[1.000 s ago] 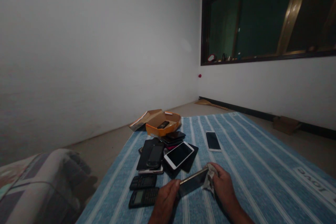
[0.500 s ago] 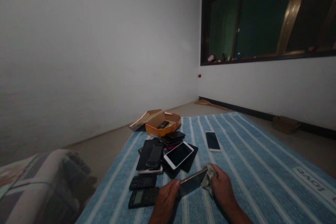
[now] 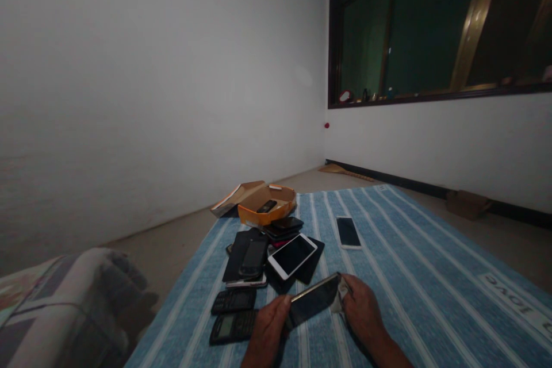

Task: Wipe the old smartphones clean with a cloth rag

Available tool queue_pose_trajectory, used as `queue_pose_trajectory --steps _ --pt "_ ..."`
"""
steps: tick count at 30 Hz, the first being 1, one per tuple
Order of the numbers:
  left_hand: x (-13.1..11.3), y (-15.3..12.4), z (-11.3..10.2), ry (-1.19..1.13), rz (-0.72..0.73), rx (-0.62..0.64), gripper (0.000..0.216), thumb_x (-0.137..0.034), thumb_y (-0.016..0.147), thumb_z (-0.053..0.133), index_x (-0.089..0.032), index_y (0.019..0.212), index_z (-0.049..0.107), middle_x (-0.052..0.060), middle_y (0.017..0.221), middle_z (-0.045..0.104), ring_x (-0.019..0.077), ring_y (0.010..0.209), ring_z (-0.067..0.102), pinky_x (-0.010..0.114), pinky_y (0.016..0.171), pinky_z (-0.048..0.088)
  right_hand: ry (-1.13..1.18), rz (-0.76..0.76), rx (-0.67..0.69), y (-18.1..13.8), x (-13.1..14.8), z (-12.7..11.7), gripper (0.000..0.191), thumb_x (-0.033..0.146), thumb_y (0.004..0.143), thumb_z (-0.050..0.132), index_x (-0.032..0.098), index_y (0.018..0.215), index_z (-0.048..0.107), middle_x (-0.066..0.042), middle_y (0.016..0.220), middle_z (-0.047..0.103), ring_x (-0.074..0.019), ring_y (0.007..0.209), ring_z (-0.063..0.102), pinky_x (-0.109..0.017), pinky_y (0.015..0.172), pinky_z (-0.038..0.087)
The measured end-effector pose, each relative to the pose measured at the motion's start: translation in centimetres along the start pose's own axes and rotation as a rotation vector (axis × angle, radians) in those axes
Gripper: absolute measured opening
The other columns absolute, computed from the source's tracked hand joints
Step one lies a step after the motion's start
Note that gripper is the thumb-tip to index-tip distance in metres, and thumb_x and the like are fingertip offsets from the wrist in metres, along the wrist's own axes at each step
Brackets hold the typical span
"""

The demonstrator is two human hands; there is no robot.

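Note:
Between my two hands a dark-screened smartphone (image 3: 314, 302) is held tilted above the striped cloth. My left hand (image 3: 269, 325) grips its left end, thumb on the top edge. A pale grey cloth (image 3: 340, 301) is bunched in my right hand (image 3: 361, 305), whose fingers close it against the phone's right end. Just left of my left hand lie two black keypad phones (image 3: 233, 326). Beyond the held phone, a white smartphone (image 3: 293, 256) rests on a heap of dark phones (image 3: 252, 256). Another white smartphone (image 3: 348, 233) lies apart on the right.
An open orange box (image 3: 259, 217) with a phone inside stands at the back of the blue striped tablecloth (image 3: 401, 276). To the left is a fabric-draped piece of furniture (image 3: 64, 305). A cardboard box (image 3: 468, 204) sits on the floor by the right wall.
My right hand and the cloth have shifted slightly down at the phone's right end, baring its upper corner. Less of the cloth shows. The left hand keeps its grip.

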State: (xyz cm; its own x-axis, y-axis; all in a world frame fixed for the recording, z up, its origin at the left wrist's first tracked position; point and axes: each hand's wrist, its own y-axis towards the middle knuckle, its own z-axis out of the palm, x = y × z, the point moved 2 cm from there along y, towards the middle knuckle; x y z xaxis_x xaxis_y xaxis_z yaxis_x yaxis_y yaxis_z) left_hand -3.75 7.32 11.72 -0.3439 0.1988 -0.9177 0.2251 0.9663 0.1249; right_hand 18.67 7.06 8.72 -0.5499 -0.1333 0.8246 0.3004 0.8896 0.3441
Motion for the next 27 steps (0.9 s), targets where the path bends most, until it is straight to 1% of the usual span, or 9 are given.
queue_pose_trajectory --steps 2,5,7,9,13,17,19,23,27 --pt "0.2 0.0 0.0 -0.014 -0.033 0.033 0.061 -0.074 0.086 0.036 -0.02 0.071 0.057 -0.001 0.065 0.051 0.0178 0.064 0.051 0.027 0.064 0.042 0.072 0.022 -0.002 0.0 0.0 0.0 0.038 0.036 0.077 0.041 0.019 0.084 0.074 -0.01 0.086 0.074 -0.0264 0.084 0.067 -0.034 0.08 0.048" --pt "0.3 0.0 -0.1 -0.022 -0.061 0.026 0.06 -0.074 0.086 0.036 -0.02 0.072 0.06 0.0 0.066 0.052 0.0178 0.063 0.051 0.028 0.064 0.042 0.246 0.097 0.009 0.1 -0.1 0.1 0.042 0.041 0.078 0.046 0.016 0.094 0.075 -0.01 0.091 0.075 -0.0272 0.086 0.069 -0.034 0.079 0.051" --pt "0.2 0.1 -0.1 -0.026 -0.065 0.023 0.061 -0.074 0.086 0.037 -0.02 0.073 0.061 0.0 0.065 0.053 0.0179 0.063 0.052 0.027 0.063 0.043 0.327 0.138 -0.006 0.1 0.0 0.0 0.044 0.041 0.076 0.049 0.014 0.099 0.074 -0.01 0.093 0.075 -0.0271 0.087 0.07 -0.034 0.079 0.052" --pt "0.0 0.0 0.0 -0.023 -0.055 0.028 0.061 -0.075 0.085 0.038 -0.02 0.073 0.062 0.0 0.065 0.053 0.018 0.063 0.052 0.027 0.062 0.043 0.358 0.153 -0.039 0.0 0.1 -0.1 0.044 0.04 0.075 0.051 0.013 0.099 0.075 -0.01 0.092 0.075 -0.0269 0.086 0.07 -0.034 0.079 0.053" --pt "-0.7 -0.1 0.2 -0.001 -0.009 0.045 0.064 -0.077 0.084 0.037 -0.019 0.075 0.063 0.001 0.068 0.056 0.0183 0.066 0.053 0.027 0.065 0.044 0.383 0.131 -0.113 -0.1 0.7 -0.4 0.041 0.039 0.073 0.054 0.014 0.097 0.076 -0.01 0.095 0.076 -0.0264 0.087 0.07 -0.033 0.079 0.055" --pt "-1.1 -0.2 0.4 0.03 0.017 0.063 0.064 -0.076 0.085 0.035 -0.019 0.075 0.063 0.002 0.069 0.057 0.0188 0.067 0.054 0.027 0.067 0.045 0.359 0.035 -0.174 -0.2 1.2 -0.5 0.037 0.034 0.073 0.053 0.016 0.094 0.076 -0.01 0.094 0.075 -0.0242 0.087 0.07 -0.032 0.081 0.055" --pt "-1.1 -0.1 0.4 0.038 0.02 0.061 0.063 -0.074 0.087 0.034 -0.02 0.076 0.062 0.002 0.071 0.059 0.0195 0.07 0.055 0.028 0.07 0.046 0.341 0.029 -0.167 -0.1 1.2 -0.5 0.038 0.034 0.072 0.051 0.016 0.094 0.076 -0.01 0.092 0.075 -0.0239 0.085 0.07 -0.032 0.08 0.055" --pt "-0.7 0.0 0.3 0.048 0.02 0.052 0.059 -0.07 0.089 0.033 -0.02 0.076 0.061 0.004 0.074 0.06 0.0204 0.072 0.056 0.029 0.074 0.047 0.351 0.124 -0.109 0.0 0.9 -0.4 0.04 0.038 0.072 0.052 0.014 0.095 0.075 -0.011 0.093 0.075 -0.0254 0.086 0.07 -0.032 0.079 0.054" --pt "-0.5 0.0 0.3 0.048 0.018 0.031 0.059 -0.069 0.089 0.034 -0.019 0.077 0.062 0.003 0.073 0.059 0.0197 0.07 0.055 0.029 0.074 0.048 0.34 0.149 -0.03 0.0 1.0 -0.2 0.035 0.04 0.075 0.05 0.015 0.084 0.073 -0.008 0.079 0.074 -0.0243 0.075 0.068 -0.03 0.069 0.052"
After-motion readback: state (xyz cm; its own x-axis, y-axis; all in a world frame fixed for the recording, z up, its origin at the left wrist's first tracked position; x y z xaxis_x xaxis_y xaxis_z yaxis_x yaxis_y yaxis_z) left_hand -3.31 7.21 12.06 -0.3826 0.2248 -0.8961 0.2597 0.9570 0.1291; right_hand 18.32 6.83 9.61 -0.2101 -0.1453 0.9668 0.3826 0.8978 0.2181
